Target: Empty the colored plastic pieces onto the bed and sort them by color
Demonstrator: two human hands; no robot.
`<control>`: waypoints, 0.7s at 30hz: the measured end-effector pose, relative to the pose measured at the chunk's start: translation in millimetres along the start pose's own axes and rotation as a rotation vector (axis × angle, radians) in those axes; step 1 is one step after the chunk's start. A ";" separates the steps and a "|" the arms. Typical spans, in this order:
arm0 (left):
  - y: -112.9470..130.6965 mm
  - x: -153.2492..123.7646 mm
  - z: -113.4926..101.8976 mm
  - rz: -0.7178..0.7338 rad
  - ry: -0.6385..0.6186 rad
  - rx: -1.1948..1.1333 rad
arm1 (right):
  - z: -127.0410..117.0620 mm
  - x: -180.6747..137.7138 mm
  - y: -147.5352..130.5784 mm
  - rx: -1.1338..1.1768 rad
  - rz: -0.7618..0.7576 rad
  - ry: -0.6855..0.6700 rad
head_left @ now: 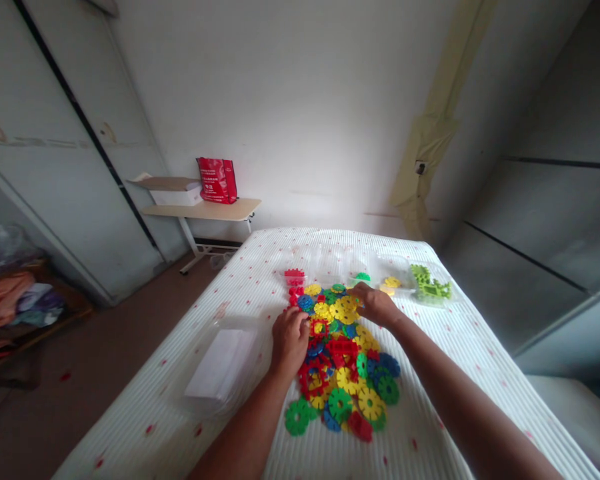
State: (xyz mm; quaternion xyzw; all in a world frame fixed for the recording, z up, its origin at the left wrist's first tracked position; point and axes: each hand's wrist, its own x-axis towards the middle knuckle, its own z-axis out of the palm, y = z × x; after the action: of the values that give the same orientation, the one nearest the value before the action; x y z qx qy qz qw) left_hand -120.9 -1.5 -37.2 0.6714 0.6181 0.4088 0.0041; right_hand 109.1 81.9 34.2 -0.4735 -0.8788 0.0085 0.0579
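A heap of plastic interlocking discs in red, yellow, green and blue lies on a white bed. My left hand rests on the heap's left edge with its fingers curled onto a red piece. My right hand reaches to the heap's far end, fingers bent down over yellow discs; what it holds, if anything, is hidden. Small clear tubs beyond the heap hold sorted pieces: red, green, yellow and light green.
A clear plastic lid or box with white paper lies on the bed to the left. A side table with a red bag stands by the far wall. Clothes are piled at the far left.
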 end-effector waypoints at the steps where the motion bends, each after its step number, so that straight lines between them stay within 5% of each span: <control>1: -0.1 0.2 0.0 -0.001 0.005 -0.001 | -1.0 1.4 -2.2 -0.002 -0.009 -0.010; 14: -0.3 0.2 -0.3 -0.004 0.009 -0.007 | 1.2 -0.5 -9.4 -0.008 -0.009 -0.062; 21: -0.2 -0.6 0.5 -0.002 0.001 0.008 | -30.3 -18.0 49.1 -0.033 0.178 0.290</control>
State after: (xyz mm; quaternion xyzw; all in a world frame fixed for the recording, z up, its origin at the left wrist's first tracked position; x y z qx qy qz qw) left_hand -120.8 -1.7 -38.0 0.6708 0.6203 0.4066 0.0014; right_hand 163.1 92.8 59.2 -0.5468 -0.8157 -0.0694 0.1754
